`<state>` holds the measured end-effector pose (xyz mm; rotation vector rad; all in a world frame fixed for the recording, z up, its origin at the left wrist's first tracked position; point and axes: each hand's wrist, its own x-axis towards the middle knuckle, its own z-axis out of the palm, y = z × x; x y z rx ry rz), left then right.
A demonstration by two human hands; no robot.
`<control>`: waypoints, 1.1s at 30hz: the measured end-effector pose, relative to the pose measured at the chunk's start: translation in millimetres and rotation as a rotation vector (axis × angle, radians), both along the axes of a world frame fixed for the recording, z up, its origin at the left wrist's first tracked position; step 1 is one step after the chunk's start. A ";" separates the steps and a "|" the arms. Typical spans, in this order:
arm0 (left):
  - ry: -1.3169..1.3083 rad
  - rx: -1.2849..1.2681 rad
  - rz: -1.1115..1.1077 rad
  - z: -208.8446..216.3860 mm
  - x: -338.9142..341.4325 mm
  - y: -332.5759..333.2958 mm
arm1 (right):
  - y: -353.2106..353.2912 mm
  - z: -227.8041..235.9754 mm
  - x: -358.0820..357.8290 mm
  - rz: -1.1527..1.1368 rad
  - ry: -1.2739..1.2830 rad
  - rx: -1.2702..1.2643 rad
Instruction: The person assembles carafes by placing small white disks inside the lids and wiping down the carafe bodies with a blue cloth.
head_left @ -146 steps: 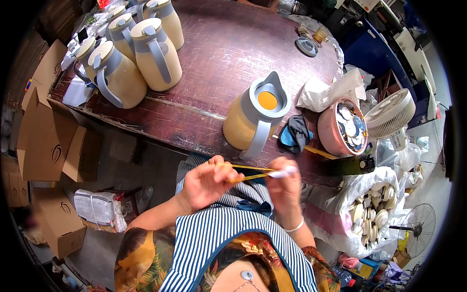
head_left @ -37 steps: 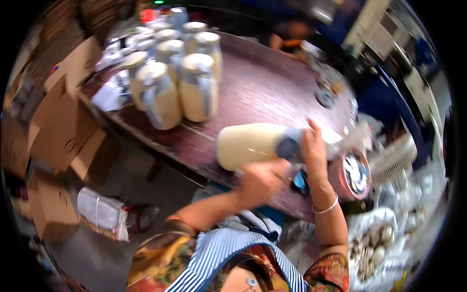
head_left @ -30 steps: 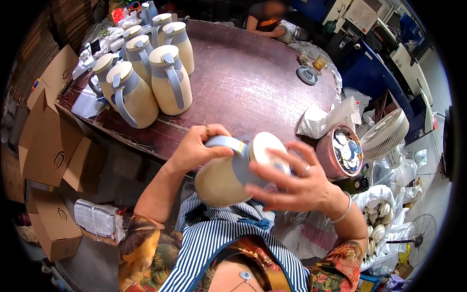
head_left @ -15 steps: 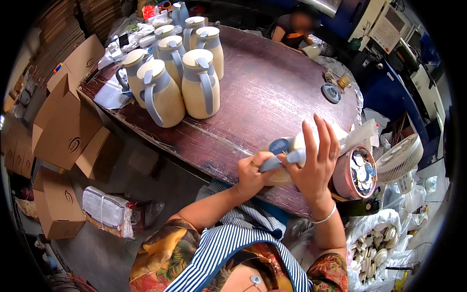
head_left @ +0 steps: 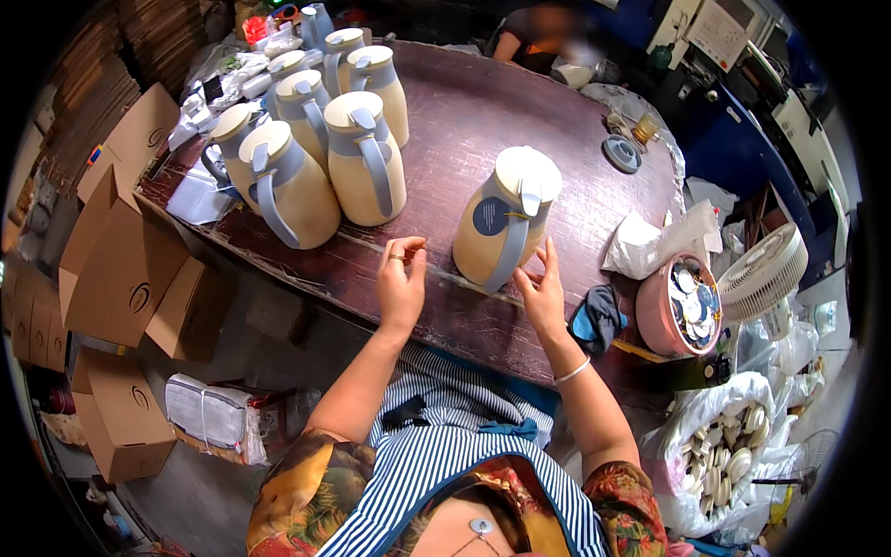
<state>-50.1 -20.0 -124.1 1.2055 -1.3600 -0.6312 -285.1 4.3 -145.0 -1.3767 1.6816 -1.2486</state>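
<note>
A cream thermos jug (head_left: 473, 237) with a grey-blue collar and handle stands upright on the dark red table in front of me. From its handle hangs a round dark blue tag (head_left: 490, 215) on a thin gold string. My right hand (head_left: 544, 295) is just right of the handle's lower end, its fingers apart and holding nothing; whether a fingertip touches the jug is hard to see. Left of the jug and apart from it, my left hand (head_left: 402, 283) is raised over the table edge, empty, with loosely bent fingers.
Several similar jugs (head_left: 367, 181) stand at the table's left. A pink tub (head_left: 652, 311) of round tags sits at the right, beside a dark cloth (head_left: 597, 318) and a white fan (head_left: 766, 278). Open cartons (head_left: 125, 251) are at far left. Another person (head_left: 534, 42) sits across the table.
The jug, tilted in my hands before, now stands upright on the table with its tag hanging at the handle. Both hands have let go; my left hand has moved left, my right hand lower.
</note>
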 end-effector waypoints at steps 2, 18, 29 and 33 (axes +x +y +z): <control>-0.025 0.014 -0.106 0.9 2.9 -3.0 | -3.9 -5.2 -1.8 0.018 0.012 0.008; -0.315 -0.019 -0.310 -44.8 -38.5 7.5 | -68.2 -33.9 23.9 -0.187 0.032 0.128; -0.464 0.013 -0.333 -59.3 19.1 12.3 | -160.3 -24.4 77.7 0.182 -0.676 0.307; -0.515 0.022 -0.360 -56.2 15.0 12.1 | -126.5 -36.8 62.3 0.342 -0.434 0.334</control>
